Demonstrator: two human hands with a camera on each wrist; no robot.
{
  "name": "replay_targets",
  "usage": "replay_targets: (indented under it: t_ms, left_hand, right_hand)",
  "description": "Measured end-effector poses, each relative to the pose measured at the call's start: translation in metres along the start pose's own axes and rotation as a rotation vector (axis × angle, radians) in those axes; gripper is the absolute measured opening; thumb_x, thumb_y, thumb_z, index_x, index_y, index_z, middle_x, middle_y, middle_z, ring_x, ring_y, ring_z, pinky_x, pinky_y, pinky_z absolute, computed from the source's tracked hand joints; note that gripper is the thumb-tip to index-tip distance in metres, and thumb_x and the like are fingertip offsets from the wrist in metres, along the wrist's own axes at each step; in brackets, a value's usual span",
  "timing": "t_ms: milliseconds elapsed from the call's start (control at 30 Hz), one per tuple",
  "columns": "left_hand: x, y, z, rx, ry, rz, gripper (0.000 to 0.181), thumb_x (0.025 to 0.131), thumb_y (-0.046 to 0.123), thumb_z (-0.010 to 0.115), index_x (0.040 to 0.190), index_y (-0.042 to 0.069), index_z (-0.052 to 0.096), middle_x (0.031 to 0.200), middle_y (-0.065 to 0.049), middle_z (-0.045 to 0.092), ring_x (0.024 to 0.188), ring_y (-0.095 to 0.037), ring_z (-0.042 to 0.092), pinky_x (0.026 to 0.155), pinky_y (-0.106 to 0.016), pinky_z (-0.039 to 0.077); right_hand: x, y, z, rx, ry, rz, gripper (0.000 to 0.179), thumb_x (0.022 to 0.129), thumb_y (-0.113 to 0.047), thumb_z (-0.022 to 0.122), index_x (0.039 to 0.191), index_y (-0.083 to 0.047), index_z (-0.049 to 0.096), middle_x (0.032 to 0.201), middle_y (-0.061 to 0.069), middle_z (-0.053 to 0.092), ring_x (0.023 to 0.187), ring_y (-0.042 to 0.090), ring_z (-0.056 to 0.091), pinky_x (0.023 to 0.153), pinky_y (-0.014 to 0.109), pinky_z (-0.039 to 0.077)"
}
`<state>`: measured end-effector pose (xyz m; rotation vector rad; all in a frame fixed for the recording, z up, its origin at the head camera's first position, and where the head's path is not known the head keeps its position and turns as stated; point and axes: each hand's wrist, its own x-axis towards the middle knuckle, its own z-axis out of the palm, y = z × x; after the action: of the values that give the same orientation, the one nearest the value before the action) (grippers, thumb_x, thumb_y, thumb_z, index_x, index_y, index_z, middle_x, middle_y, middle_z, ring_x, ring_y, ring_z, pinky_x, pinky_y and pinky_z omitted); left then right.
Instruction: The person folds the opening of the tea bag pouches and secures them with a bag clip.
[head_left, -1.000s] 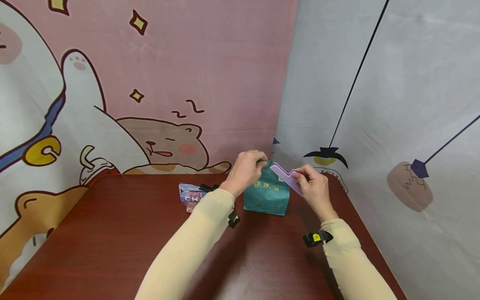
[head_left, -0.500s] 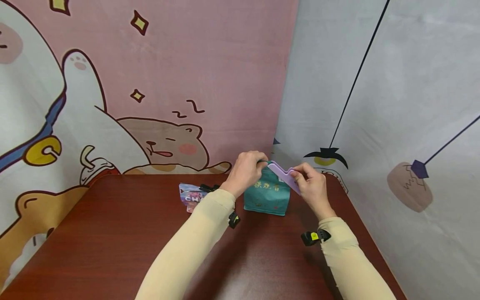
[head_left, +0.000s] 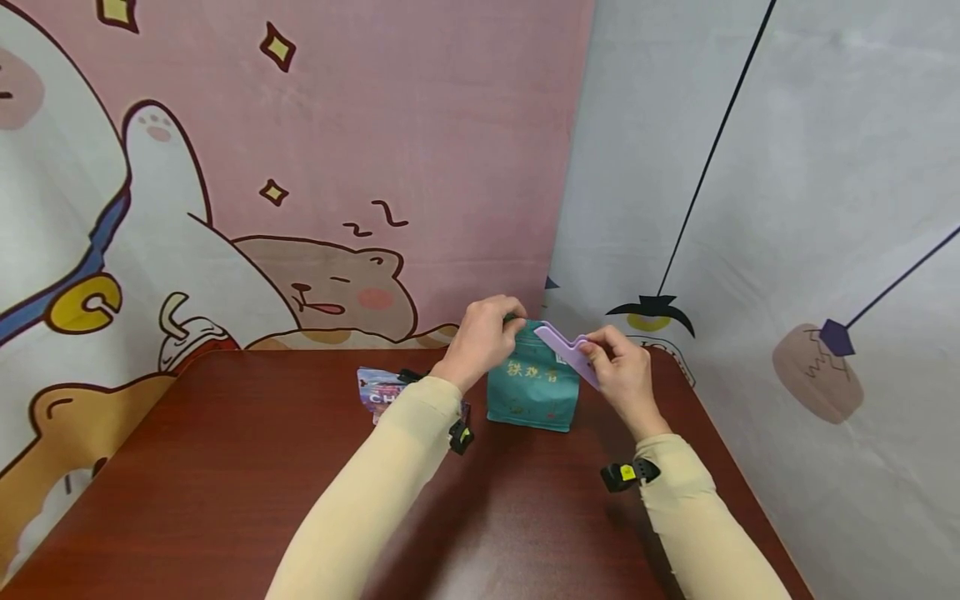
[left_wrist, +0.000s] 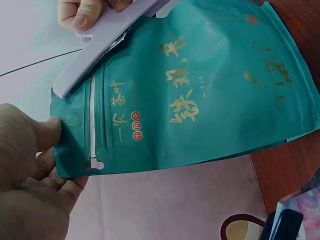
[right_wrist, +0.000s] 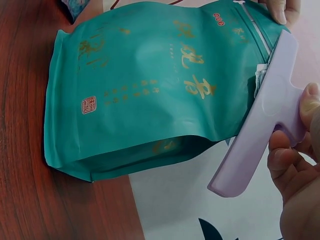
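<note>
A teal tea bag (head_left: 534, 392) with gold characters stands upright on the table. My left hand (head_left: 483, 337) pinches its top left corner between thumb and fingers, plain in the left wrist view. My right hand (head_left: 624, 367) grips the handle of a lilac bag clip (head_left: 567, 350). Slanting across the bag's top right part, the clip's long bar (right_wrist: 257, 117) overlaps the top edge. Its lower end sticks out past the bag's side in the right wrist view. Near the clip, a torn strip shows along the bag's top (left_wrist: 92, 115).
Left of the bag, partly behind my left forearm, lies a small colourful pouch (head_left: 378, 392) with a black clip (head_left: 408, 376) at its top. The brown table (head_left: 225, 467) meets a cartoon-printed cloth (head_left: 450, 167) at the back.
My left hand has shifted slightly left and up along the bag's top, showing more of the corner. The right hand and clip moved a little left, then stayed nearly still.
</note>
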<state>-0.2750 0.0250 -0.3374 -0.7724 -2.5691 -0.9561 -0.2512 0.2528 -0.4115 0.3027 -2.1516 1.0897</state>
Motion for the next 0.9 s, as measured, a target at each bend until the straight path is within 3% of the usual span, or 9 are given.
replay_targets:
  t_ms: [900]
  left_hand:
    - [-0.0005, -0.0004, 0.0011, 0.024, 0.023, 0.008, 0.01, 0.101, 0.012, 0.068, 0.098, 0.01, 0.077, 0.1, -0.004, 0.074, 0.082, -0.016, 0.065, 0.075, -0.031, 0.055]
  right_hand:
    - [0.0043, -0.0086, 0.0047, 0.035, 0.006, 0.001, 0.007, 0.092, -0.007, 0.076, 0.093, -0.002, 0.072, 0.083, 0.014, 0.074, 0.066, 0.008, 0.059, 0.059, 0.01, 0.043]
